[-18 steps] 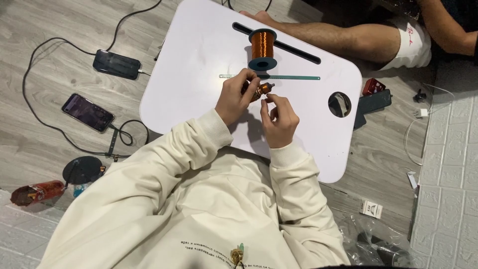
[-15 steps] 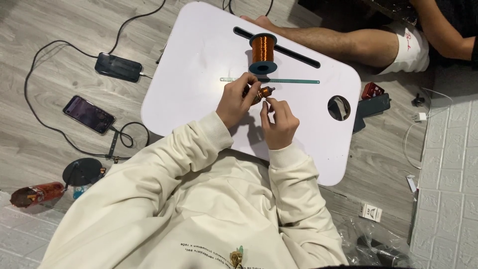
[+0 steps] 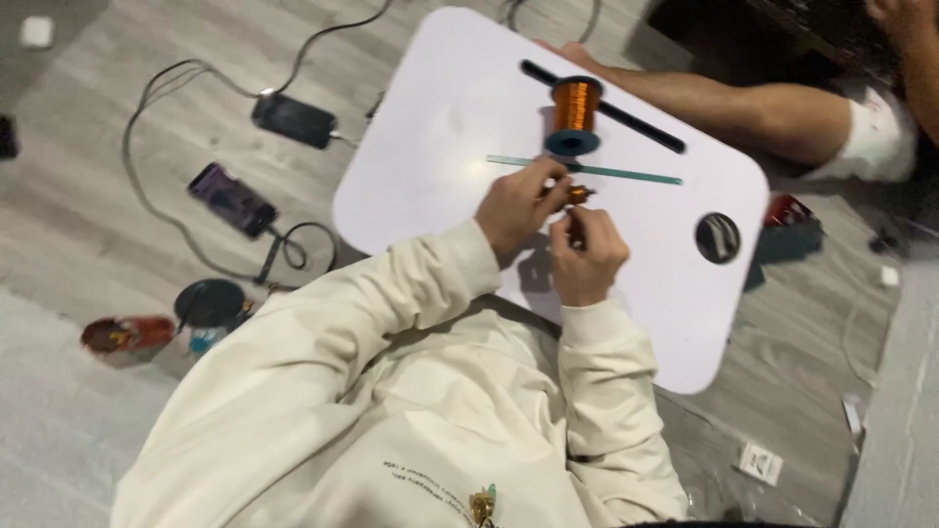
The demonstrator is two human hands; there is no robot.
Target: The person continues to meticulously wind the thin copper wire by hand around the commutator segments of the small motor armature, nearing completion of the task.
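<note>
Your left hand and right hand meet over the white surface, both pinched shut on a small copper coil between the fingertips. The copper wire spool stands just beyond, beside a thin green strip.

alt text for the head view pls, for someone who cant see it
Seen from above, a person's left hand and right hand pinch a small copper coil over a white lap table. A wire spool and green strip lie beyond; two phones charge on the floor.
</note>
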